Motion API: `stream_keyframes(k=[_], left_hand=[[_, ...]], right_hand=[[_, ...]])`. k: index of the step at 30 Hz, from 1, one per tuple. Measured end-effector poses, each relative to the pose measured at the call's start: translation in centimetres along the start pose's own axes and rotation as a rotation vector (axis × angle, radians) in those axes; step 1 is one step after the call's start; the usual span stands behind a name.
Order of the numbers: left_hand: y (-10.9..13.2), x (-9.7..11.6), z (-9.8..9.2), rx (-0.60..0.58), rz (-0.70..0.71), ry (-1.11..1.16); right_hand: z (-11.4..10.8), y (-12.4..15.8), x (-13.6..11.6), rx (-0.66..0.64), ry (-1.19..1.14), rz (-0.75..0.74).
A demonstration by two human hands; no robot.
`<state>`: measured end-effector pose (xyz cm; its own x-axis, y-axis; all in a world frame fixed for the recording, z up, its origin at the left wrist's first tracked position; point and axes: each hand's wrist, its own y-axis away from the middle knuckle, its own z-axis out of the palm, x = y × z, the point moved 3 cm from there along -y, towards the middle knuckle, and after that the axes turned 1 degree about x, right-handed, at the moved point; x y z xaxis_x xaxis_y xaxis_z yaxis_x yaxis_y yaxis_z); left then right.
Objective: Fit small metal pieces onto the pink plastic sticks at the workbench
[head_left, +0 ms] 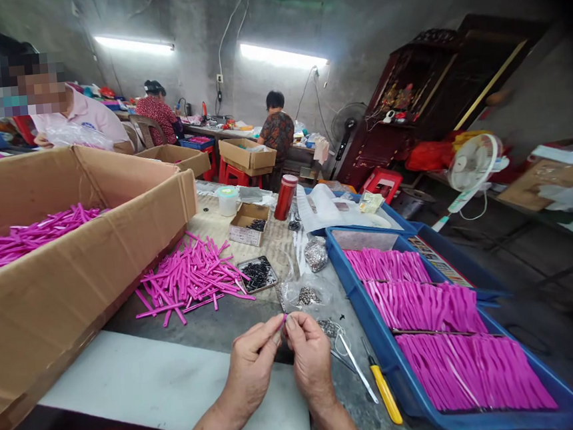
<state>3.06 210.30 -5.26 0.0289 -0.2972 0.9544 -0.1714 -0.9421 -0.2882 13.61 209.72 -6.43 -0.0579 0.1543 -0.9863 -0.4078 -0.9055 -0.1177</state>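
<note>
My left hand [253, 364] and my right hand [309, 352] meet over the near part of the table, thumbs and forefingers pinched together. Between the fingertips shows a bit of a slim magenta piece [285, 317]; the fingers cover most of it. Beyond the left hand lies a loose pile of magenta sticks [186, 277]. A small tray of black parts [257, 274] stands beside that pile. Just past the fingertips, small metal parts [308, 297] lie on a plastic bag. Right of my right hand are a white stick-like tool [359, 369] and a yellow-handled screwdriver [385, 394].
A large cardboard box [85, 273] with magenta sticks fills the left. On the right, a blue crate [372, 341] holds rows of magenta pieces. A red cylinder [285, 197] and small carton [248, 235] stand farther back. Several people sit beyond; a fan [473, 165] stands right.
</note>
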Motion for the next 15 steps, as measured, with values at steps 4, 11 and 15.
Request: stream_keyframes(k=[4,11,15], left_hand=[[-0.02,0.01,0.00,0.010,0.001,-0.001],[0.07,0.13,0.02,0.024,0.022,-0.012],[0.18,-0.03,0.18,0.018,0.013,-0.006]], right_hand=[[0.01,-0.11,-0.15,-0.009,-0.025,0.013],[0.09,-0.03,-0.31,-0.022,-0.045,0.007],[0.00,0.05,-0.35,-0.055,0.022,-0.017]])
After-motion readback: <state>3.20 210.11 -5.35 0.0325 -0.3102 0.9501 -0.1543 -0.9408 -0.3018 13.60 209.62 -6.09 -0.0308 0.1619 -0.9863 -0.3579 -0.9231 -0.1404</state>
